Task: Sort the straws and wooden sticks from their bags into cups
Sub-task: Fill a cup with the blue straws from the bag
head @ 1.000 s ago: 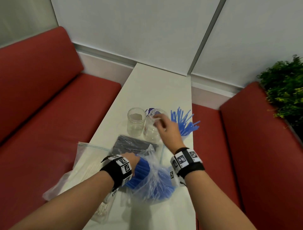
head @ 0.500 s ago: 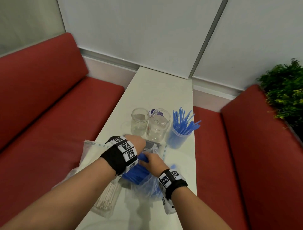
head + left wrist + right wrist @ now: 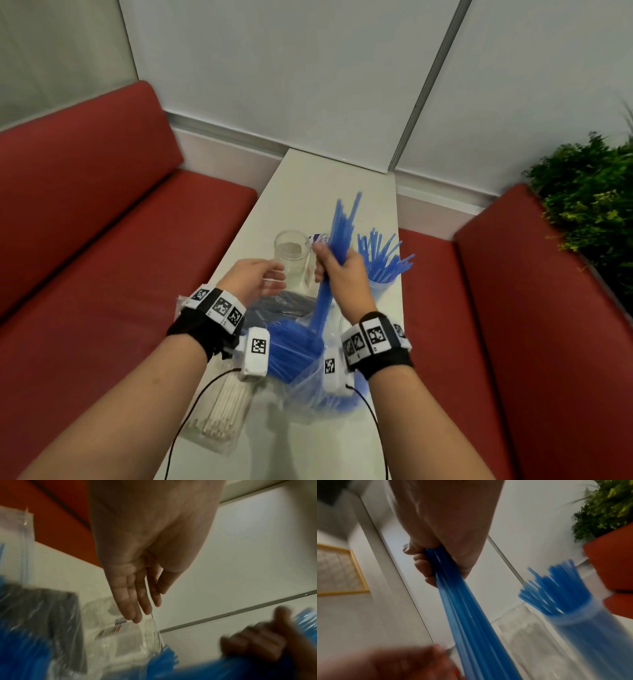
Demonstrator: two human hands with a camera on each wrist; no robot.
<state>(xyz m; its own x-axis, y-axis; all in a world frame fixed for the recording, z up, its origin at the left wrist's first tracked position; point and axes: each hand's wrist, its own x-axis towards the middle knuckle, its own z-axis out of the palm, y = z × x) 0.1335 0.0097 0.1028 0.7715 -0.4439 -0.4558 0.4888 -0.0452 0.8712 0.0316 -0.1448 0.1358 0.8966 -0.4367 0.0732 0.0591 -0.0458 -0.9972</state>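
Observation:
My right hand (image 3: 330,269) grips a bundle of blue straws (image 3: 339,236) and holds it raised and tilted above the table; the same right hand (image 3: 436,561) and bundle of blue straws (image 3: 471,615) fill the right wrist view. The bundle's lower end is still at the mouth of the clear bag of blue straws (image 3: 294,353). My left hand (image 3: 270,279) hovers with straight fingers (image 3: 137,601) beside an empty clear cup (image 3: 291,251). A cup of blue straws (image 3: 380,277) stands at the right. A bag of wooden sticks (image 3: 222,407) lies near left.
A bag of black straws (image 3: 284,305) lies between the cups and the blue bag. A second clear cup (image 3: 530,635) stands partly hidden behind my right hand. Red benches (image 3: 102,274) flank the narrow white table (image 3: 335,178); a green plant (image 3: 589,205) is at right.
My right hand took a bundle of blue straws from the bag and lifted it toward the cups. My left hand let go of the bag and moved forward, fingers straight.

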